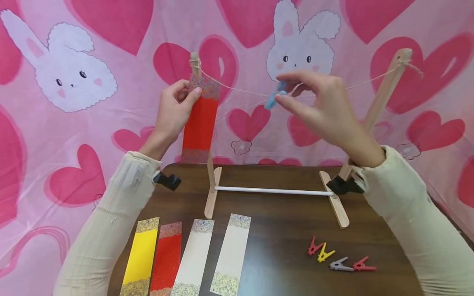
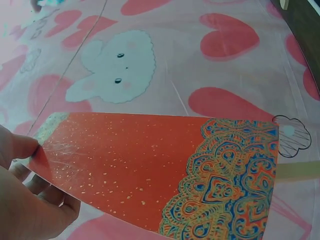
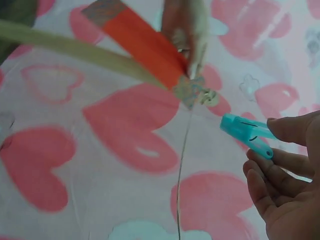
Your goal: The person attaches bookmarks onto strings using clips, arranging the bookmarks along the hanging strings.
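My left hand (image 1: 173, 107) pinches the top of a red paper strip (image 1: 200, 125) with patterned ends. The strip hangs down at the string (image 1: 237, 89), close to the left wooden post (image 1: 211, 172). In the left wrist view the thumb presses on one end of the same strip (image 2: 130, 160), and its far end shows a blue and gold lace pattern. Between the thumb and fingers of my right hand (image 1: 322, 105) is a light blue clothespin (image 1: 275, 96), apart from the strip. The right wrist view shows this clothespin (image 3: 247, 134) from the side.
Yellow (image 1: 140, 255), red (image 1: 166, 259) and two white strips (image 1: 231, 250) lie on the dark table (image 1: 277, 230). At the right lie several small clothespins (image 1: 321, 253). A white rod (image 1: 274, 190) joins the left post's foot to the right post (image 1: 385, 88).
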Action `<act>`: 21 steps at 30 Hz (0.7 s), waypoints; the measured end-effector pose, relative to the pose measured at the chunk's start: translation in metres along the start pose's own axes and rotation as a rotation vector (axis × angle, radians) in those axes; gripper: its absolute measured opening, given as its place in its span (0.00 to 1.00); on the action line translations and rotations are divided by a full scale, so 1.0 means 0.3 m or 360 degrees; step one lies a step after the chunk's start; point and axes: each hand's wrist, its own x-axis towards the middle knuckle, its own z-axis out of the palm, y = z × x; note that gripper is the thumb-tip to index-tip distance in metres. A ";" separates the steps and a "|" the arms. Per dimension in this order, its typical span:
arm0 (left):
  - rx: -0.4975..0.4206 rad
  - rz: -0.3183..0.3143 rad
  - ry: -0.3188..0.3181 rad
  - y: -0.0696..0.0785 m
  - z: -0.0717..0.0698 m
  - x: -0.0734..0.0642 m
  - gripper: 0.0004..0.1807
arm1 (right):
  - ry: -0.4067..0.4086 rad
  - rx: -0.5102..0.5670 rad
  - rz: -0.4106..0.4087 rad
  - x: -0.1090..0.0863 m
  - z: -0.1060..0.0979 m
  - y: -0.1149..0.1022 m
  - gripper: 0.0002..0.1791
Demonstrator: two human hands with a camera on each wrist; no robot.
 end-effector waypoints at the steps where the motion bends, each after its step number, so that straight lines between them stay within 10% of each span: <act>1: -0.0008 0.0001 0.0005 0.004 0.001 0.003 0.07 | -0.0014 0.0031 0.0049 0.021 0.004 -0.002 0.18; 10: -0.0040 -0.0008 0.0034 0.019 0.006 0.014 0.04 | -0.0191 0.0333 0.0390 0.199 0.090 0.010 0.17; 21: -0.0014 -0.0025 0.0106 0.032 0.015 0.017 0.04 | -0.0201 0.0520 0.0291 0.346 0.195 0.011 0.15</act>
